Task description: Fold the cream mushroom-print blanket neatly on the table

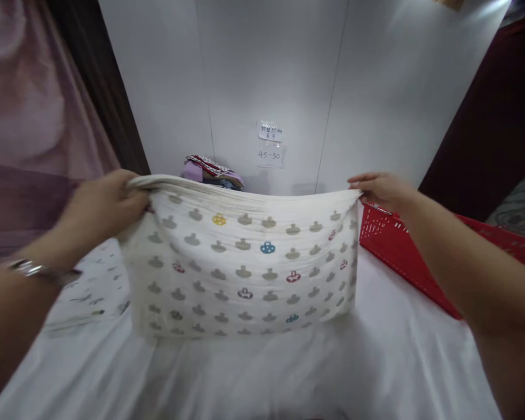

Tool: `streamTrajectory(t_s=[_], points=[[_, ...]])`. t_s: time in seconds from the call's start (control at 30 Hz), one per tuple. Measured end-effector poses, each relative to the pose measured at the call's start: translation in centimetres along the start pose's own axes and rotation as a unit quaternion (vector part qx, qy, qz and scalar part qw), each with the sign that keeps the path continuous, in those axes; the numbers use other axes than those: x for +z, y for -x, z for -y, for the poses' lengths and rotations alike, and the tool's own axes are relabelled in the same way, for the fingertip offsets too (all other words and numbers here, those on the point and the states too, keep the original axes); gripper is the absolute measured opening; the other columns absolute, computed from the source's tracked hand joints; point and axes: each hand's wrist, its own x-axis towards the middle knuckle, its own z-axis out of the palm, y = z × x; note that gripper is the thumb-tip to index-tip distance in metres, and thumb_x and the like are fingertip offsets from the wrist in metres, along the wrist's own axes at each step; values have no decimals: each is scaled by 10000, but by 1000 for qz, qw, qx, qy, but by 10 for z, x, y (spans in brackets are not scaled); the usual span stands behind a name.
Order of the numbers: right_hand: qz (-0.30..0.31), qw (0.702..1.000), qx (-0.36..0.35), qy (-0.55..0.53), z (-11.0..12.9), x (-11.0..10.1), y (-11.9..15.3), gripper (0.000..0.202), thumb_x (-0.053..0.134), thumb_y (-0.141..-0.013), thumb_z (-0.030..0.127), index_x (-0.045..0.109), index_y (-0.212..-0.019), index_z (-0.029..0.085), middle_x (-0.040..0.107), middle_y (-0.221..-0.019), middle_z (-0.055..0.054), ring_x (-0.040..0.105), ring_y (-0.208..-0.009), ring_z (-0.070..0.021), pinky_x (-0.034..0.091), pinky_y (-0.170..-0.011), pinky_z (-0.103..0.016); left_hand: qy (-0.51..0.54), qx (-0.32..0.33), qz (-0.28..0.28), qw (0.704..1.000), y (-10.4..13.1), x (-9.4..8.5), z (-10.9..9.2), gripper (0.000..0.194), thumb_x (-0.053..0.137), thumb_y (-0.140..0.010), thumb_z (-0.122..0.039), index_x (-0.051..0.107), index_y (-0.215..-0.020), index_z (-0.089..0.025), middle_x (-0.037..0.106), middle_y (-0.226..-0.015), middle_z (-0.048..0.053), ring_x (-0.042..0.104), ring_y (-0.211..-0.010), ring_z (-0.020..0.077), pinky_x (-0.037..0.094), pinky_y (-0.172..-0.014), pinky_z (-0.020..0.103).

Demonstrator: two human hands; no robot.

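Note:
A white cloth (254, 262) printed with grey, yellow, blue and red mushroom shapes hangs stretched between my two hands. My left hand (107, 201) is closed around its upper left corner, where the fabric bunches up. At the upper right corner, my right hand (378, 188) pinches the edge between thumb and fingers. The cloth's lower edge reaches down close to the white-covered surface (262, 373); whether it touches cannot be made out clearly.
A red plastic basket (406, 262) stands at the right, partly behind my forearm. Folded fabrics (212, 170) lie at the back near the white wall (262, 70), which bears a paper label (270, 146). A patterned white cloth (90, 291) lies at the left, near a pink curtain (26, 116).

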Motion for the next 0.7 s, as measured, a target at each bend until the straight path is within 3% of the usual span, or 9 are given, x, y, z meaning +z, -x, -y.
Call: streamTrajectory(t_s=[0.03,0.13,0.23,0.3,0.37,0.43,0.57,0.63,0.7], points=[[-22,999,23,12,-9,11,-8,84,710,-731,66,680,-807,82,654,-704,-81,570,-549,-98,468,-485,-230,-28,28,70,997,-14,13,-12,638,199,-682,-464,489,-654,103,602,-655,-55,628,-840,159,415,-680,263],[-114,992,35,36,-10,37,-38,114,661,-753,18,657,-866,33,645,-749,-88,534,-557,-75,473,-535,-228,-73,124,108,984,-48,37,-41,581,29,-630,-428,343,-504,45,595,-768,1,573,-976,208,377,-657,205],[-202,978,-53,22,28,41,-68,250,572,-833,41,586,-1082,30,630,-954,-108,494,-599,-26,447,-587,-187,-82,162,-4,983,-87,27,-61,380,-106,-543,-361,151,-449,-97,548,-834,20,538,-1013,212,323,-579,164],[-263,951,-164,-14,59,32,-80,291,545,-841,39,544,-1132,15,599,-1028,-127,483,-611,-15,441,-600,-187,-53,122,-97,986,-117,8,-69,305,-120,-510,-352,101,-457,-149,516,-820,0,542,-984,206,302,-523,170],[-279,926,-248,-54,79,22,-81,281,543,-828,36,542,-1108,17,577,-1039,-127,495,-626,-18,448,-607,-197,9,104,-162,981,-139,-9,-73,346,-124,-498,-327,135,-446,-105,493,-820,-33,546,-948,173,309,-516,176],[-265,919,-281,-74,79,14,-69,251,569,-808,51,566,-1059,53,578,-1011,-106,525,-655,-35,465,-626,-217,75,118,-167,976,-145,-16,-69,480,-113,-528,-295,240,-475,27,490,-848,-53,540,-941,141,332,-554,180],[-237,942,-229,-61,21,12,-18,192,680,-748,127,627,-931,101,622,-898,-71,574,-700,-82,493,-689,-287,147,150,-43,977,-95,13,-40,609,94,-745,-274,471,-825,198,577,-892,11,583,-945,109,376,-723,229],[-215,960,-170,-59,-29,18,15,243,745,-691,209,647,-894,118,635,-828,-44,577,-682,-96,500,-694,-306,194,147,-9,970,-48,48,-16,436,403,-782,-310,611,-1000,5,674,-968,61,599,-852,76,444,-770,196],[-187,974,-112,-60,-83,25,51,320,792,-606,305,663,-853,148,643,-776,-15,588,-684,-117,514,-681,-305,201,202,69,956,4,90,12,370,445,-781,-270,627,-1035,-73,666,-1049,82,599,-913,128,469,-831,257]])
